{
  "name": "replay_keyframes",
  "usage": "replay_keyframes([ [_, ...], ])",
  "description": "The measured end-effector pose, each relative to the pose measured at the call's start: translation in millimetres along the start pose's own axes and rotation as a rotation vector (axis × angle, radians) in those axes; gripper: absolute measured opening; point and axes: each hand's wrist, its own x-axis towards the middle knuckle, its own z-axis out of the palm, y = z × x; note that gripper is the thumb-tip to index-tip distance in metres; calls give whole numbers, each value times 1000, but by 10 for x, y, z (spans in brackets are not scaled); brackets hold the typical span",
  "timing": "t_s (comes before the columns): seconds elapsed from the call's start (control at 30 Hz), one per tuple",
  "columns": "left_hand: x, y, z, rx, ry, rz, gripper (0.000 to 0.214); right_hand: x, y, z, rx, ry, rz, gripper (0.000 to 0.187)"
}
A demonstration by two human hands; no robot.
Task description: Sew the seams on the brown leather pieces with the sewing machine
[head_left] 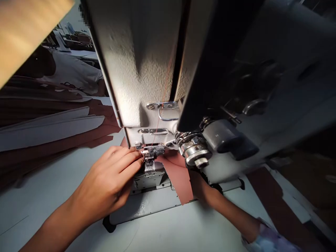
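Standing on tbl (pixel 189 231): sewing mach (pixel 123 87); co-wkr (pixel 76 73) beyond.

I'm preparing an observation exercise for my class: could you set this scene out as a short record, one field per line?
Machine: sewing machine, filling the upper middle
Thread: reddish thread running down the machine's front
Left hand: left hand, fingertips beside the presser foot; grip unclear
Right hand: right hand, shadowed, partly hidden, by the fabric strip's right edge; grip unclear
Work piece: reddish-brown fabric strip, jutting toward the wearer
Left side: layered white pieces and reddish-brown pieces
Background: person in a white top, upper left
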Motion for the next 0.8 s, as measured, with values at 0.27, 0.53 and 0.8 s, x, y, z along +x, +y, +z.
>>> replay_keyframes([
  [0.27,-19,-4,35,-15,29,17,19,-227,144,-289,-117,-12,17,13],
  [0.53,-30,19,50,12,-11,5,24,-341,296,-160,-130,-22,14,14],
  [0.8,-168,109,76,-100,-18,-124,41,-289,352,-247,6,21,24,10],
])
